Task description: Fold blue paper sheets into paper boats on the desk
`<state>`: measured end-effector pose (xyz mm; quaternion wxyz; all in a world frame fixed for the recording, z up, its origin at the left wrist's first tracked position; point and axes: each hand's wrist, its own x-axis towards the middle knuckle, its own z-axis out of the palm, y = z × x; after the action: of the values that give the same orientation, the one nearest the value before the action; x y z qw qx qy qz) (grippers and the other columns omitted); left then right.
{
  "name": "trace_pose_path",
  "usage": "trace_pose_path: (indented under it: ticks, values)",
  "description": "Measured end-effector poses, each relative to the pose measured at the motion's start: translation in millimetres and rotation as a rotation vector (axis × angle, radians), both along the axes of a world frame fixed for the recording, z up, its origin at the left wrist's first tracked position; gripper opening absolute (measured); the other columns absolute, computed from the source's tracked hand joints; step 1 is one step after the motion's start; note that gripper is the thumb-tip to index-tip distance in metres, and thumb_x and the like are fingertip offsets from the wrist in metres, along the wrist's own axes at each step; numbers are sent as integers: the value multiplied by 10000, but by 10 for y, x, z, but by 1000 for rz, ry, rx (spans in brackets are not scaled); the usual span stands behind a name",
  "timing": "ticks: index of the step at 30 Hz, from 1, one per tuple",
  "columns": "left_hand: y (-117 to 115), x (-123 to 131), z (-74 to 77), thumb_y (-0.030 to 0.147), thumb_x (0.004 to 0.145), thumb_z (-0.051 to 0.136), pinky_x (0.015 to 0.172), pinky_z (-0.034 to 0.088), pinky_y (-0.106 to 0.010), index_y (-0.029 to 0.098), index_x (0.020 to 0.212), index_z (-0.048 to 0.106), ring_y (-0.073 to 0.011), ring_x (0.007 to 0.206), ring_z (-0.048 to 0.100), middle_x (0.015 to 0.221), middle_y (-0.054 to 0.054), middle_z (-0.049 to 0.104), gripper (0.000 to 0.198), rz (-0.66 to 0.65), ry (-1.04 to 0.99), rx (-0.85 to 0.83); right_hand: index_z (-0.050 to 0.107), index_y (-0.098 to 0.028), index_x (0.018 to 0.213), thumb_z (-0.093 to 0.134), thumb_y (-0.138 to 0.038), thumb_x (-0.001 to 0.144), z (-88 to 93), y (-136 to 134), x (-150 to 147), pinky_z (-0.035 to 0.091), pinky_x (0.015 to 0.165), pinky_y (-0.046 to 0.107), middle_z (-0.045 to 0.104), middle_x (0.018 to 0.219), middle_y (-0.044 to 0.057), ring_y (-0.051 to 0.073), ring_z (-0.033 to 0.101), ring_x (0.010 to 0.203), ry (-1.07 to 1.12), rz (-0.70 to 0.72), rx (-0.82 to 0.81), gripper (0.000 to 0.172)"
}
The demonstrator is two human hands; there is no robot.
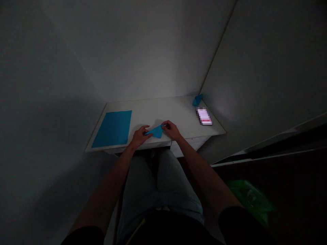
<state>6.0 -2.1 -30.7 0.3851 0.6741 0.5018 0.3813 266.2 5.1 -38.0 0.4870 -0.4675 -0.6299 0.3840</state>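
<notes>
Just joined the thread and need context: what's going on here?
A person at a white desk has both hands on a small blue paper piece, roughly triangular. The left hand has its grip at the left end; the right hand pinches the upper right corner. A larger blue sheet lies flat to the left. At the far right sit a folded blue shape and, nearer, a lit phone, its screen pixelated.
</notes>
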Motion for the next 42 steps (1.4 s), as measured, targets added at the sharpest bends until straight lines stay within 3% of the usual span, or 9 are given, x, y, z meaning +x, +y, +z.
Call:
trace_pose_path:
  ticks: [3,7,10,13,19,27,31,36,42]
  values:
    - [1,115,19,459,808,771,865,551,-339,230,1042,702,-206,883,704,946,-24,741,334,1,-6,35,596,-243,1040,743,-572,827,1,-4,-16,512,707,297,661,988,27,165,607,805,46,-92,39,419]
    - [-69,398,41,420,897,670,824,546,-334,234,965,606,-193,838,699,941,-20,722,208,137,-37,118,545,-244,1162,755,-593,832,14,-35,-32,474,656,289,578,802,-44,151,556,689,92,-108,32,524]
    - [-116,596,33,342,878,682,890,544,-346,235,942,591,-197,922,707,1032,-40,740,154,35,-28,180,541,-229,1304,744,-603,845,25,-52,-34,479,668,300,609,781,-49,162,588,701,71,-62,-22,626]
    - [-115,698,20,327,824,751,952,542,-366,229,907,602,-213,1003,700,1043,-54,735,197,-95,-54,219,585,-207,1332,726,-596,871,33,-55,-28,499,705,313,663,843,-16,168,613,747,4,-37,-44,620]
    - [-60,658,8,439,844,779,1016,563,-400,201,833,657,-212,1076,711,1212,-111,708,268,-141,-222,112,565,-162,1452,718,-578,895,42,-55,-15,511,727,319,682,898,16,169,616,758,-14,20,-31,711]
    - [-60,625,-8,488,832,785,893,595,-368,202,966,681,-212,943,746,1056,-77,766,333,-61,-291,-55,590,-198,1426,722,-592,892,18,-47,-22,523,735,322,716,925,29,188,643,784,-50,19,-17,676]
    - [-71,637,-5,464,809,813,923,590,-367,204,958,682,-220,993,747,1071,-77,769,326,-97,-315,-47,590,-203,1403,747,-618,860,3,-37,-24,511,693,316,712,904,20,184,634,748,-61,14,-31,701]
    - [-81,652,-1,498,832,790,820,587,-330,202,1015,703,-199,909,726,1099,-86,766,359,-47,-247,-49,578,-207,1394,724,-635,870,30,-53,-24,510,691,316,706,882,14,180,621,730,-56,0,-17,692]
    - [-81,641,24,483,848,774,964,577,-380,213,1133,713,-224,1033,727,1190,-97,757,398,-40,-263,-24,565,-194,1463,714,-633,881,79,-77,-33,517,698,316,707,886,21,181,623,736,-70,-6,-27,745]
